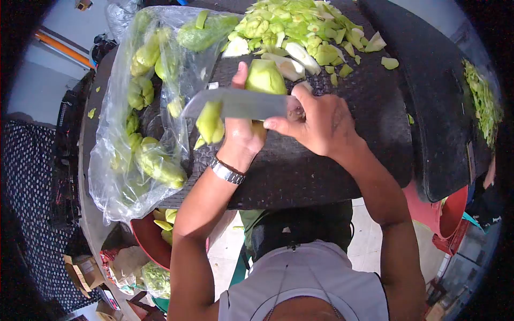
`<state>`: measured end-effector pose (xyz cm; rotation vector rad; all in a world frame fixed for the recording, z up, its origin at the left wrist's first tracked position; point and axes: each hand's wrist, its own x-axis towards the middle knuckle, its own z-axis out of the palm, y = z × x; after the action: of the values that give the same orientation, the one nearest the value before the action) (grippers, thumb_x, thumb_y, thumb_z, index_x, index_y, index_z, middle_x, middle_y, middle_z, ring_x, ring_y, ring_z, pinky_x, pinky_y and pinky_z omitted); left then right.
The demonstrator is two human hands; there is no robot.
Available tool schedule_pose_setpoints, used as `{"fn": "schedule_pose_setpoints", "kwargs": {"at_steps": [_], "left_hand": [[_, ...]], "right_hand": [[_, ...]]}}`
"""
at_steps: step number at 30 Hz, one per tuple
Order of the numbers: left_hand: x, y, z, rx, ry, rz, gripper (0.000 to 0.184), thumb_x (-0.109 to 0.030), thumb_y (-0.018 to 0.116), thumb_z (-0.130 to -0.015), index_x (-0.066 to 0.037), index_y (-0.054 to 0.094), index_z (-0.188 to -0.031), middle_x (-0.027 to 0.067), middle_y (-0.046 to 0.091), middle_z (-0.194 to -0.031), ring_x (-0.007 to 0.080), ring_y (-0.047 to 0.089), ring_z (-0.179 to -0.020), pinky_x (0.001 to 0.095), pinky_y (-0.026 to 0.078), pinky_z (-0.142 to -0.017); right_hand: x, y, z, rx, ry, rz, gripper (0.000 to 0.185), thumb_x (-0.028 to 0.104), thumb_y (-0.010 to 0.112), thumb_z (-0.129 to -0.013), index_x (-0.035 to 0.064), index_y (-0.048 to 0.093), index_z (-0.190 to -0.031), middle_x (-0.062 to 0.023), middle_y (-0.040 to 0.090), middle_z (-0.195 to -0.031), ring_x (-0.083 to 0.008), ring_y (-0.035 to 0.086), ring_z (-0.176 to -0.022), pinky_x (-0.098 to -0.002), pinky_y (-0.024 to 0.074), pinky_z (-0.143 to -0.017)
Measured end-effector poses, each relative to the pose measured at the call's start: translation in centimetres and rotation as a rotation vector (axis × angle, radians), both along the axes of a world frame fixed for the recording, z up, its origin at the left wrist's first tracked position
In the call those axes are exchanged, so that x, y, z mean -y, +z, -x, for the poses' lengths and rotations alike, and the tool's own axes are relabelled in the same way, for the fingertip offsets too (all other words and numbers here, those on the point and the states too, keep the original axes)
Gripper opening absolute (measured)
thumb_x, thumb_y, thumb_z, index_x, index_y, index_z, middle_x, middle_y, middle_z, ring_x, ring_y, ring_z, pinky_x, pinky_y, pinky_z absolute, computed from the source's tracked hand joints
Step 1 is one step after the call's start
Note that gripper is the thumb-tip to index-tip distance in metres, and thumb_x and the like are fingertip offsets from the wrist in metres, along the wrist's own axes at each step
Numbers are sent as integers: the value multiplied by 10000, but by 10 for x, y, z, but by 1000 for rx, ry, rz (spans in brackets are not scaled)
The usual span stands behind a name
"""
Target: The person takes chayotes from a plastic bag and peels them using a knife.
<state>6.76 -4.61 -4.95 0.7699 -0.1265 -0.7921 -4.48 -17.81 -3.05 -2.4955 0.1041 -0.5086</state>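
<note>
My left hand (242, 131), with a metal watch on its wrist, is closed around a pale green chayote (266, 77). One finger or thumb stands up at the chayote's left side; the blade hides much of the grip. My right hand (325, 120) holds a broad knife (235, 104) by its handle. Its blade lies level, pointing left across my left hand, and looks slightly blurred. Another light green chayote piece (210, 124) shows by the blade's tip, left of my left wrist. Whether the blade touches either chayote, I cannot tell.
A clear plastic bag (115, 176) with several chayotes lies along the table's left side. Peelings and slices (300, 32) are heaped at the back of the dark table (321, 182). Red tubs (147, 241) stand below the edge. More shreds (479, 101) lie far right.
</note>
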Motion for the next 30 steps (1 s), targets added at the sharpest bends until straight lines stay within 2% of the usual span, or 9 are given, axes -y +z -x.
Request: {"fn": "schedule_pose_setpoints", "kwargs": {"at_steps": [6,11,12,17,19,20,23,26,30], "left_hand": [[-8,-6,-1,67,-55,10,503,-516,537,-1016,-75,641,-1233,99,717,-1151,252,709,-1011,413,570,-920],[6,-3,16,-38,345,-34,475,-467,542,-1025,-60,622,-1256,120,685,-1220,280,701,-1044,432,578,-907],[0,8,18,24,207,-94,460,-469,536,-1032,-66,633,-1231,111,698,-1180,271,707,-1020,434,581,-897],[-2,3,9,80,154,-62,474,-513,597,-1003,-58,677,-1105,55,707,-921,169,694,-782,323,571,-701],[-7,-2,2,134,95,-112,508,-547,553,-1003,-73,664,-1149,79,731,-976,217,726,-821,366,604,-751],[-8,-3,2,125,103,-108,502,-537,557,-1004,-71,661,-1159,82,729,-991,222,725,-843,372,602,-769],[-3,-1,6,86,174,-84,485,-506,570,-1007,-65,653,-1190,91,721,-1045,236,716,-918,394,591,-833],[2,-8,8,73,274,-51,464,-452,601,-1005,-51,639,-1234,106,702,-1142,255,685,-1051,430,552,-942],[1,-9,7,100,263,-43,480,-464,596,-1001,-49,633,-1239,106,707,-1125,265,692,-1023,428,557,-919]], "right_hand": [[-4,-6,-2,63,28,103,578,562,806,-819,43,572,-914,-93,689,-674,-331,723,-635,-427,570,-590],[25,-12,-12,-59,-144,27,530,535,799,-834,58,577,-903,-119,687,-688,-346,724,-658,-438,563,-607],[33,-6,-9,-121,-135,-80,655,706,749,-790,70,601,-845,-138,692,-684,-374,730,-667,-503,580,-639],[1,-5,-2,21,63,52,672,704,755,-786,66,566,-884,-125,685,-660,-366,723,-622,-492,589,-602],[-4,-11,-5,107,74,18,679,706,765,-774,71,561,-902,-113,682,-647,-360,719,-604,-489,588,-584],[-3,-10,-4,107,108,53,597,558,835,-788,58,553,-952,-77,666,-650,-312,709,-599,-411,561,-564],[1,-11,-6,94,65,73,585,544,837,-792,48,553,-915,-85,661,-640,-305,700,-584,-411,556,-561],[18,-17,-9,31,-23,76,668,718,764,-761,83,579,-859,-90,689,-661,-356,714,-603,-485,584,-602],[17,-9,-8,-40,-23,29,690,757,722,-772,85,618,-887,-110,701,-695,-379,727,-682,-517,582,-678]]}}
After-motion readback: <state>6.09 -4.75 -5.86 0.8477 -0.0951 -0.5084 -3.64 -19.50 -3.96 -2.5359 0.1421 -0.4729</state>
